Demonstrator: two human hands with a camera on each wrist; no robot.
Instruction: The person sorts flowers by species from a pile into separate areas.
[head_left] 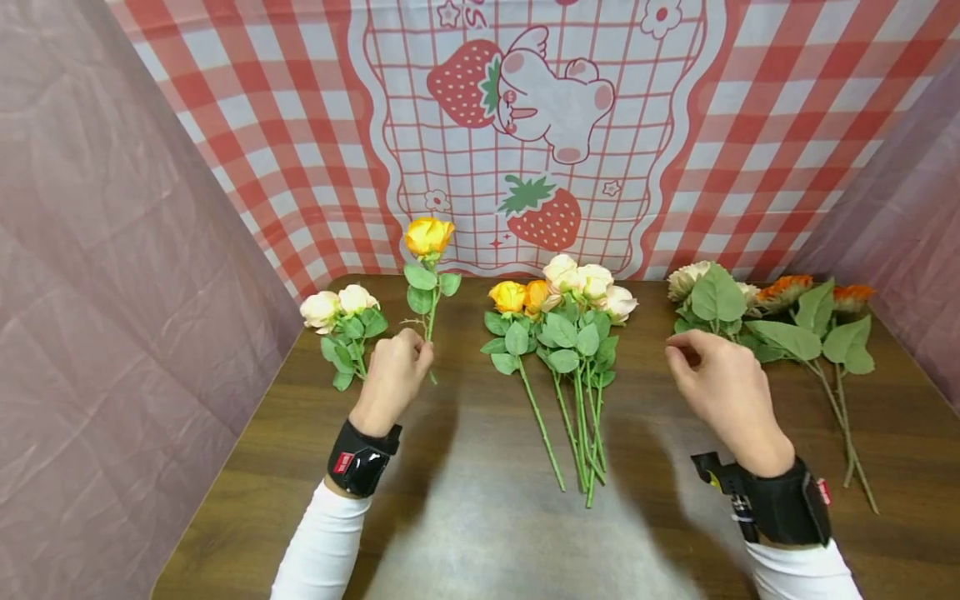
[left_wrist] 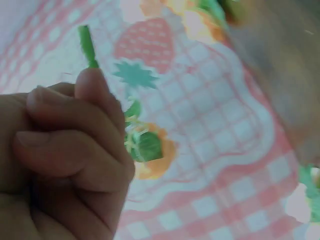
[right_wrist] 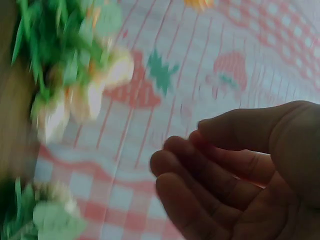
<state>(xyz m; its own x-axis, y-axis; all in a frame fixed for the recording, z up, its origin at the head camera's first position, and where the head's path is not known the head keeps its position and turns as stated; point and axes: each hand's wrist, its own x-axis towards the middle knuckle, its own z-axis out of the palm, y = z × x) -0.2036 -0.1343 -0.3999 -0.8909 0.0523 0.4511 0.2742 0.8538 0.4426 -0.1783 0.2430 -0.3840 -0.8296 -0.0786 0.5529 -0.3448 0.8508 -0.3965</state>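
Upright in my left hand [head_left: 395, 371] is a yellow-orange rose [head_left: 429, 238], its green stem pinched between thumb and fingers. In the left wrist view, the cut stem end [left_wrist: 87, 45] pokes out past the fingertips. My right hand [head_left: 723, 392] hovers over the table's right side, fingers loosely bent with nothing in them; the right wrist view shows the same bare fingers [right_wrist: 175, 165]. Between the hands lie yellow roses [head_left: 508, 297] and a group of cream roses [head_left: 595, 283], stems toward me. Cream roses [head_left: 321, 311] also lie left of my left hand.
At the right back, cream blooms [head_left: 686, 280] and orange flowers [head_left: 783, 290] with large leaves lie on the brown wooden table [head_left: 495, 542]. A red-and-white checked cloth [head_left: 300, 125] hangs behind. Pinkish drapes [head_left: 97, 292] flank both sides.
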